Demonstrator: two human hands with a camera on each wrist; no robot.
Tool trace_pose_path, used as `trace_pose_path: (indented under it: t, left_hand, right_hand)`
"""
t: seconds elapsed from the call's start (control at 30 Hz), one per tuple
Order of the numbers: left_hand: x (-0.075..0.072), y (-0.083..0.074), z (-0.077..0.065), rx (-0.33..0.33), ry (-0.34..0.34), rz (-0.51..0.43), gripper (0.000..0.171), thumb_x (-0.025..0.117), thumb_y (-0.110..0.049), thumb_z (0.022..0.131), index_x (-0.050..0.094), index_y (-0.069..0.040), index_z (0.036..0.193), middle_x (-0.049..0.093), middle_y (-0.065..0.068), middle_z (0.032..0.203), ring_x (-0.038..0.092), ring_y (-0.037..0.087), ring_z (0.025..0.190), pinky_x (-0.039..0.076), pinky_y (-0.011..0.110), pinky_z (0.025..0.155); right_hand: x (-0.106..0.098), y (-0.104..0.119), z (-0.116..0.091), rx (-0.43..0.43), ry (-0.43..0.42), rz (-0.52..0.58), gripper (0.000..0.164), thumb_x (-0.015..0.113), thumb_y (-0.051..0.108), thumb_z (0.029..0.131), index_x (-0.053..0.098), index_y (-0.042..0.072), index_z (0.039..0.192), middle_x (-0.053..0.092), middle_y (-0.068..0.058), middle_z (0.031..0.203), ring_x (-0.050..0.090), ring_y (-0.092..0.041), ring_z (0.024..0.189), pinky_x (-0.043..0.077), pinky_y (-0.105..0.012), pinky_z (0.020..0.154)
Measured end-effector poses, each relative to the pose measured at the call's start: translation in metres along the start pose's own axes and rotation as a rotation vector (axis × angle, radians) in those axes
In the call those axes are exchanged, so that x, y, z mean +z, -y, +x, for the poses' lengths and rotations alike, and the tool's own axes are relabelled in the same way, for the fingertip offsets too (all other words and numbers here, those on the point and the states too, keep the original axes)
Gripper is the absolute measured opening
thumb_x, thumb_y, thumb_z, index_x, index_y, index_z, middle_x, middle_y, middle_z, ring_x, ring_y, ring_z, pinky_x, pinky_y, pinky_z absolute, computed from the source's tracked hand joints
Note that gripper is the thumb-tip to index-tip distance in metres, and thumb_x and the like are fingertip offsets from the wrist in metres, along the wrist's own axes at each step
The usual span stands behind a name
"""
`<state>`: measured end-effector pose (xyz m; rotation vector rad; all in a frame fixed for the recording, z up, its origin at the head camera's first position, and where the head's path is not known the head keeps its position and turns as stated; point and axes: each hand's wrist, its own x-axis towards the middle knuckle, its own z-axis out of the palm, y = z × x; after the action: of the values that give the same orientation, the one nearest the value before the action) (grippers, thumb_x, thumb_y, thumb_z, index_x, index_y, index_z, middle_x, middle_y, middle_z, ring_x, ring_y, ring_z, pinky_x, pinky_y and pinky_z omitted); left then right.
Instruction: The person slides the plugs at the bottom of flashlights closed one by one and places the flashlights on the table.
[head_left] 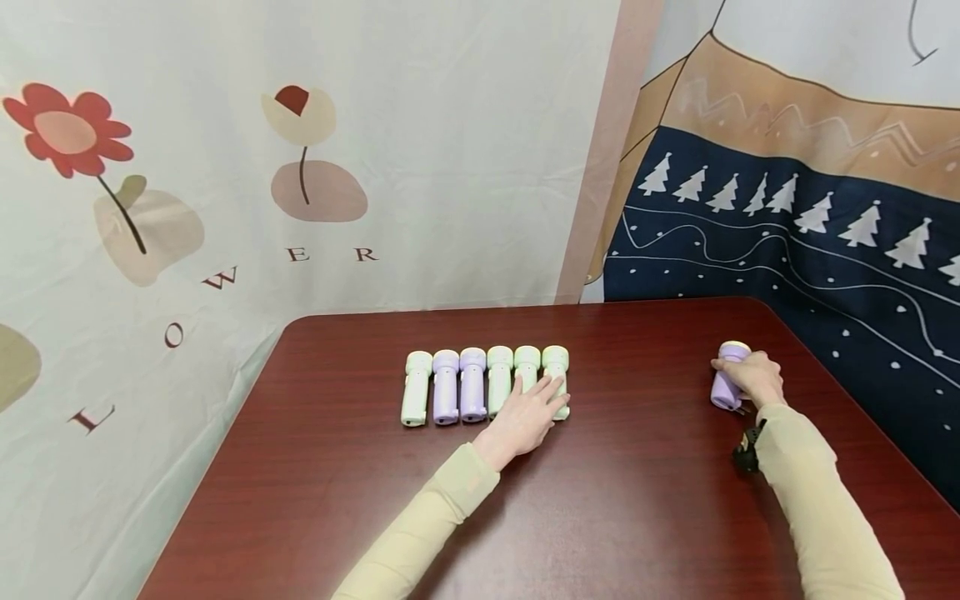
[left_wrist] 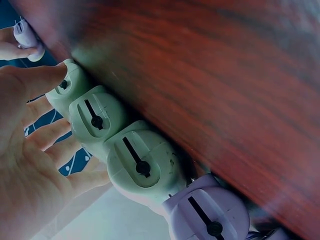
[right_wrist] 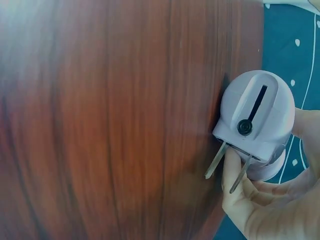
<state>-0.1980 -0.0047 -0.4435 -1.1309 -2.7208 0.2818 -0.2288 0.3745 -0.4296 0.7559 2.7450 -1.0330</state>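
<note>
My left hand (head_left: 522, 417) lies with its fingers extended over the green flashlights at the right end of a row. In the left wrist view, the fingers stretch along the tops of these flashlights, with the thumb by the endmost green flashlight (left_wrist: 72, 90). A purple flashlight (left_wrist: 210, 210) sits beside the green ones. Off to the right, my right hand (head_left: 759, 379) grips another purple flashlight (head_left: 726, 390) by its side. The right wrist view shows that flashlight's end (right_wrist: 260, 107), with a black slotted slider and two metal prongs (right_wrist: 216, 160) sticking out.
The row's left part holds a green flashlight (head_left: 417, 390) and two purple flashlights (head_left: 446, 390), all side by side with heads away from me. They lie on a dark red wooden table (head_left: 337, 500). A printed curtain (head_left: 465, 167) hangs behind the table's far edge.
</note>
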Motion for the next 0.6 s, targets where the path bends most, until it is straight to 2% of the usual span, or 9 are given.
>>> trace_pose_path:
  t: [0.27, 0.6]
  left_hand:
    - [0.001, -0.001, 0.002, 0.002, -0.004, -0.004, 0.046, 0.058, -0.029, 0.093, 0.049, -0.024, 0.138, 0.038, -0.001, 0.152, 0.039, 0.014, 0.139, 0.040, 0.051, 0.106]
    - [0.001, 0.000, 0.001, -0.003, -0.011, -0.016, 0.046, 0.057, -0.029, 0.093, 0.049, -0.023, 0.138, 0.038, -0.001, 0.152, 0.040, 0.016, 0.139, 0.040, 0.053, 0.106]
  right_hand:
    - [0.015, 0.018, -0.005, -0.011, 0.008, -0.014, 0.085, 0.053, 0.045, 0.089, 0.023, -0.021, 0.132, 0.042, -0.038, 0.112, 0.054, -0.044, 0.092, 0.055, -0.030, 0.059]
    - [0.032, 0.040, -0.016, -0.092, -0.002, -0.032, 0.081, 0.053, 0.046, 0.089, 0.027, -0.019, 0.130, 0.045, -0.038, 0.113, 0.055, -0.044, 0.093, 0.052, -0.037, 0.062]
